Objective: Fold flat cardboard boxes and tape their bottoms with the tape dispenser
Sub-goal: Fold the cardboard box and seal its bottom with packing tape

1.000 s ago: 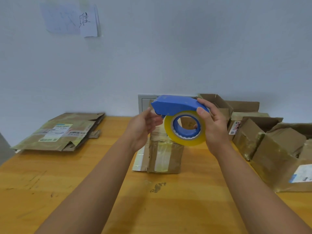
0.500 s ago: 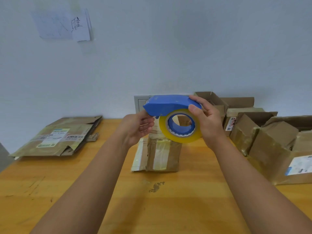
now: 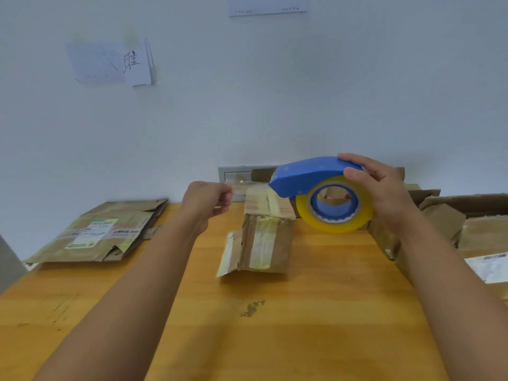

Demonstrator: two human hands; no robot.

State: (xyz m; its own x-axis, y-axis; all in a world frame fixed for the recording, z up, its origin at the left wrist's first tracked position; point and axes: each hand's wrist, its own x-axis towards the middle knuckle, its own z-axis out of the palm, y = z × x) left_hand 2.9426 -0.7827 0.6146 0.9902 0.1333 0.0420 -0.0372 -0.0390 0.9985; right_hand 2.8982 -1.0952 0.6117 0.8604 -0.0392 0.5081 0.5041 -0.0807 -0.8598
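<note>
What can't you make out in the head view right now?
- Tape strip between left hand and tape dispenser: clear, motion-blurred, edges faint.
- Folded box: far side hidden by its own body.
- Boxes at right: cut by the frame edge and the right hand.

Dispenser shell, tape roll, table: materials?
Dispenser: likely moulded plastic, matte blue, smooth curved shell. Tape roll: clear film, yellowish and glossy when wound. Table: wood or wood-look top, orange, visible grain, slight sheen.
</note>
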